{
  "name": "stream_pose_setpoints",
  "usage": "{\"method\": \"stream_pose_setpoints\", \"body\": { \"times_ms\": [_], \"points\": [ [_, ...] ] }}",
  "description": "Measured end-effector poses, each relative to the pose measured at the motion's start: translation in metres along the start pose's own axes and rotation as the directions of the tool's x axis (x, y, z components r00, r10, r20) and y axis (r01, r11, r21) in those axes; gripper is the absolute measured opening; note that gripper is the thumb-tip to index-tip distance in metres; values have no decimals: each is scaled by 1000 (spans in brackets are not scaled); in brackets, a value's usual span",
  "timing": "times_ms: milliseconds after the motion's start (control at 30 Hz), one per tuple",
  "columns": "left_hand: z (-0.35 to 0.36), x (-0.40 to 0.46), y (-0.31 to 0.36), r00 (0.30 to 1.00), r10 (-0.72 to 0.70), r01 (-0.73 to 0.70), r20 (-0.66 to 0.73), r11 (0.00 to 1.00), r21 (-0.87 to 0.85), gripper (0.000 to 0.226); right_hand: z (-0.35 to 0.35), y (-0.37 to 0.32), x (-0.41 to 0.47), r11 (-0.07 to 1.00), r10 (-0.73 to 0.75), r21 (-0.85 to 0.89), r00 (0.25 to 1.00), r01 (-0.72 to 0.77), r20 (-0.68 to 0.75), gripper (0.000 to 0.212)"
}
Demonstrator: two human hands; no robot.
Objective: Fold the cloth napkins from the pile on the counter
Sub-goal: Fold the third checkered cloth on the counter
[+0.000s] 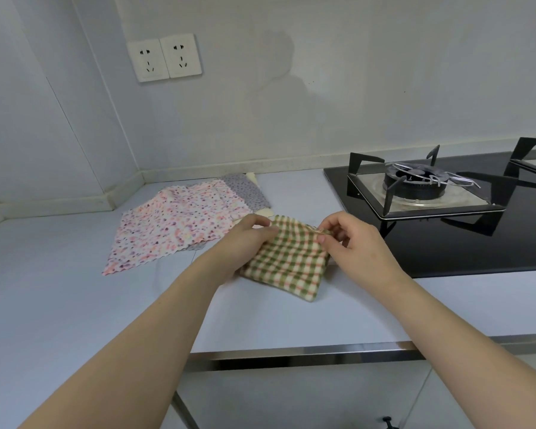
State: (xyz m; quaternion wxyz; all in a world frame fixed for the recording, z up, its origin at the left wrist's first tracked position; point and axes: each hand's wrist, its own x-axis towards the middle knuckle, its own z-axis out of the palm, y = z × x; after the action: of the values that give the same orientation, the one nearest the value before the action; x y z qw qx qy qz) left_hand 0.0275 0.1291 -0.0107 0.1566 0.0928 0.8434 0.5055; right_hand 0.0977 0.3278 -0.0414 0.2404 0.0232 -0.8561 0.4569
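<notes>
Green checked napkin point(287, 258): folded small, laid on the counter point(59, 289) just left of the hob.
Left hand point(248, 239): the napkin's far left corner is pinched between thumb and fingers.
Right hand point(350, 243): the far right corner is pinched by curled fingertips.
Pile: a pink spotted napkin point(174, 224) is spread over a grey napkin point(248, 190), just behind the left hand.
Gas hob point(430, 193): set into the counter at right.
Wall sockets point(164, 57): two, mounted above the pile.
</notes>
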Motion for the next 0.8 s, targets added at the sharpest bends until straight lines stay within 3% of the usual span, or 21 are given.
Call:
{"method": "stream_pose_setpoints", "body": {
  "times_ms": [67, 133, 267, 433, 567, 700, 800],
  "points": [
    [-4, -1, 5, 997, 21, -6, 75, 982, -188, 22, -4, -5, 0, 990, 24, 136, 1000, -21, -16, 13],
    [-8, -5, 9, 988, 99, -67, 116, 966, -251, 31, -9, -11, -1, 972, 45, 233, 999, -42, -4, 12],
    [-15, -8, 19, 949, 270, -246, 161, 957, -155, 46, -19, -24, -1, 961, 41, 271, 998, -52, 46, 11],
    [-15, -18, 34, 901, 376, -372, 217, 926, -64, 20, -29, -45, -3, 951, -29, 310, 997, 5, 71, 15],
    [-18, -30, 42, 894, 382, -388, 236, 922, -24, 7, -41, -57, -4, 948, -53, 317, 995, 24, 85, 19],
    [-21, -43, 50, 887, 346, -374, 305, 927, 36, 29, -51, -67, -6, 928, -67, 371, 993, 24, 102, 20],
    [-22, -50, 58, 877, 337, -380, 344, 923, 66, 16, -55, -75, -10, 907, -96, 419, 989, 39, 115, 18]
  ]
}}
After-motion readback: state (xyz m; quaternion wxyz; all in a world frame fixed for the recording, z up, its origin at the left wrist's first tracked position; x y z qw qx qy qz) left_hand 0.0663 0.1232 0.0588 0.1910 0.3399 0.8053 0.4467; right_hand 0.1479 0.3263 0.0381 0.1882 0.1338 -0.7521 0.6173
